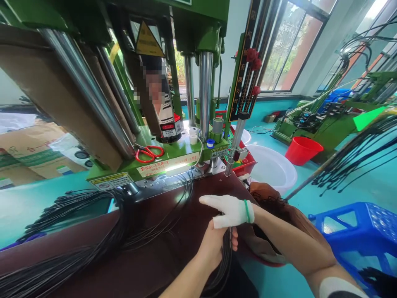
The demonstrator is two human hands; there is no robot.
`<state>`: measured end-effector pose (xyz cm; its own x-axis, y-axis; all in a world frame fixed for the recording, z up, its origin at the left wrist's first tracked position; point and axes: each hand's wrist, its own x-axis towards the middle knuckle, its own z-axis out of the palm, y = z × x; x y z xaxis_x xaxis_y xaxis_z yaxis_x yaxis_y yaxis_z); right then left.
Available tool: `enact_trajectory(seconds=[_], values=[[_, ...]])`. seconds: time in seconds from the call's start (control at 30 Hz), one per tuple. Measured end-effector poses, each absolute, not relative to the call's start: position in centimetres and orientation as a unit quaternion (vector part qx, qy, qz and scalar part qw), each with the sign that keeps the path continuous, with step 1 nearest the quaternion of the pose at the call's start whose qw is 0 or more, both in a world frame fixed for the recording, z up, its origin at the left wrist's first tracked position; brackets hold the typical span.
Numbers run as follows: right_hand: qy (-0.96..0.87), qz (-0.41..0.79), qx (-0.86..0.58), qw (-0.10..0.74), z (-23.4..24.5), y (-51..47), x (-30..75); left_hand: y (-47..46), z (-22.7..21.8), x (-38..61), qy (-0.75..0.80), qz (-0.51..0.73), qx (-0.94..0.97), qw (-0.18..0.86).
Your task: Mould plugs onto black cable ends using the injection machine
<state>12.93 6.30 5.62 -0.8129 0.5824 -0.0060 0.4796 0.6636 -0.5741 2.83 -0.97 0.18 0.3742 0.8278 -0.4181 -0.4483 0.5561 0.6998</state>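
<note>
Cable bundle (pixel 226 265) runs off btm edge; left hand (pixel 214 244) fingertips hidden behind it; warning labels (pixel 111 181) too small to read.

Black cables (pixel 228 252), white glove (pixel 231 211) – green wristband (pixel 247 211), green press (pixel 198 25), red-handled scissors (pixel 149 153), table (pixel 149 265) perhaps maroon

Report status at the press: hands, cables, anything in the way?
Left hand shut on black cable bundle. Gloved right hand over it, grip unclear. More loose cables spread across brown table, running to green press.
</note>
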Motion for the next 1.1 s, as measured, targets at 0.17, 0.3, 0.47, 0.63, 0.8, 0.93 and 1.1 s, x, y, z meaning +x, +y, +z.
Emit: enact_trajectory(seconds=[0.17,0.3,0.47,0.63,0.8,0.93,1.1], values=[[-0.904,0.233,-0.344,0.104,3.2,9.1,12.0,0.5,-1.0,1.2,0.405,0.472,0.248,0.743],[-0.865,0.111,-0.477,0.112,1.6,13.6,11.3,2.0,-1.8,-1.1,0.448,0.548,0.261,0.656],[-0.852,0.048,-0.519,0.048,0.5,16.1,9.2,2.7,-2.3,-1.9,0.486,0.551,0.256,0.628],[-0.835,0.07,-0.545,-0.039,0.6,15.0,8.4,2.4,-2.1,-1.8,0.474,0.558,0.256,0.632],[-0.805,0.15,-0.568,-0.088,1.3,13.6,10.7,1.9,-2.4,-2.0,0.465,0.547,0.28,0.637],[-0.777,0.224,-0.583,-0.078,2.2,11.7,13.4,1.4,-2.5,-2.0,0.468,0.526,0.306,0.641],[-0.71,0.351,-0.609,-0.052,2.7,8.1,16.0,0.8,-2.0,-1.4,0.456,0.5,0.327,0.66]])
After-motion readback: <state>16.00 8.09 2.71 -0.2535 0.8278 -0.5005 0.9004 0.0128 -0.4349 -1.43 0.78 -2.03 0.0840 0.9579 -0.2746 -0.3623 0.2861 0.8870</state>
